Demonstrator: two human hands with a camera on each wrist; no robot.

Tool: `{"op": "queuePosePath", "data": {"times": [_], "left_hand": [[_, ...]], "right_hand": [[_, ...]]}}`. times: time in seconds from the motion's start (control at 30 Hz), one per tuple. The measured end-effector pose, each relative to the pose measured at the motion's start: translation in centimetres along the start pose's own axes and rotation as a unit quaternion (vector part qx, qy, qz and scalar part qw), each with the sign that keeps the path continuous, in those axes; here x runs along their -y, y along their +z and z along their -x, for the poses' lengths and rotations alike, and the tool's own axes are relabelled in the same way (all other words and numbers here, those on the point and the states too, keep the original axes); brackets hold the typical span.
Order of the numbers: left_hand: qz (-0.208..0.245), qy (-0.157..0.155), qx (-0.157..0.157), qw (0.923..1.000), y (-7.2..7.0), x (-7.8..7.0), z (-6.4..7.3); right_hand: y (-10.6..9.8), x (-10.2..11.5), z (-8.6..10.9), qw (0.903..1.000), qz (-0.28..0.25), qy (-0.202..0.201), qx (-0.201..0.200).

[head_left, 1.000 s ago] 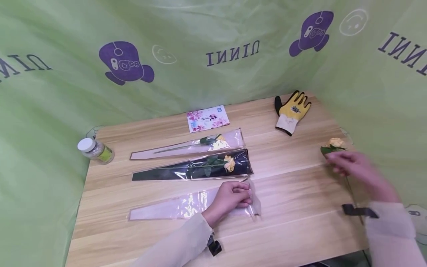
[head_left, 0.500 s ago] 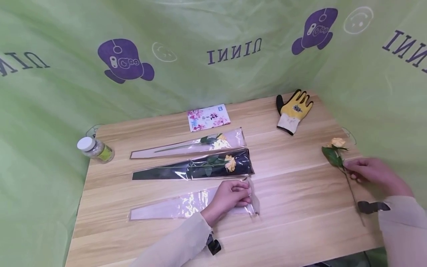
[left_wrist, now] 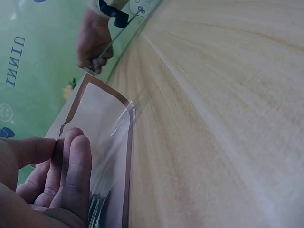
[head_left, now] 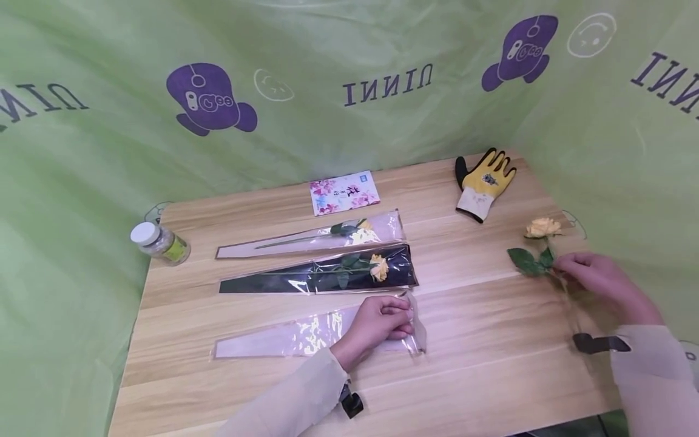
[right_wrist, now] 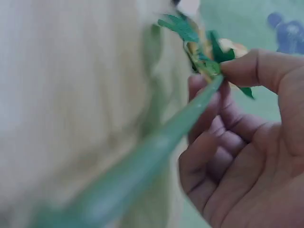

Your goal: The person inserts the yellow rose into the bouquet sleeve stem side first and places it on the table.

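Observation:
My left hand pinches the wide right end of a pale flower sleeve, the nearest of three lying side by side. In the left wrist view its brown-edged mouth stands raised beside the fingers. At the table's right side my right hand pinches a rose by its green stem, just below the leaves. The rose has a pale orange bloom and points away from me. A black sleeve and another pale sleeve each hold a similar rose behind the left hand.
A jar with a white lid stands at the table's left edge. Toward the back lie a flower-printed packet and a yellow work glove. Green cloth hangs behind and beside the table.
My right hand first moves right and nearer with the rose, then slightly back left, and the bloom and leaves have turned. The left hand keeps its pinch on the sleeve.

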State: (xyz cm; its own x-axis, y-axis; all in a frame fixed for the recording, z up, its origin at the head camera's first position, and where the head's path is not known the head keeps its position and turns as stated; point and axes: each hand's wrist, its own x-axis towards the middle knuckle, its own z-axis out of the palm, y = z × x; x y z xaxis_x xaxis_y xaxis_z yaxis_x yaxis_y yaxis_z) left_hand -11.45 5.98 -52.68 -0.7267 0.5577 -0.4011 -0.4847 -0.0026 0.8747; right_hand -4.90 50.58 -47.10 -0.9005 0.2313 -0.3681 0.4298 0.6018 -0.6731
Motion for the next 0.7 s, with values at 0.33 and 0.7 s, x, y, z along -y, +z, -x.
{"op": "queuePosePath", "data": {"times": [0.33,0.7], "left_hand": [[0.005,-0.001,0.0,1.0,0.2,0.0,0.0],[-0.001,-0.012,0.002,0.9999,0.4,-0.1,-0.5]], "right_hand": [[4.6,6.6,2.8,0.9005,-0.428,-0.076,-0.005],[12.1,12.1,4.7,0.6963,-0.682,-0.222,-0.021]]}}
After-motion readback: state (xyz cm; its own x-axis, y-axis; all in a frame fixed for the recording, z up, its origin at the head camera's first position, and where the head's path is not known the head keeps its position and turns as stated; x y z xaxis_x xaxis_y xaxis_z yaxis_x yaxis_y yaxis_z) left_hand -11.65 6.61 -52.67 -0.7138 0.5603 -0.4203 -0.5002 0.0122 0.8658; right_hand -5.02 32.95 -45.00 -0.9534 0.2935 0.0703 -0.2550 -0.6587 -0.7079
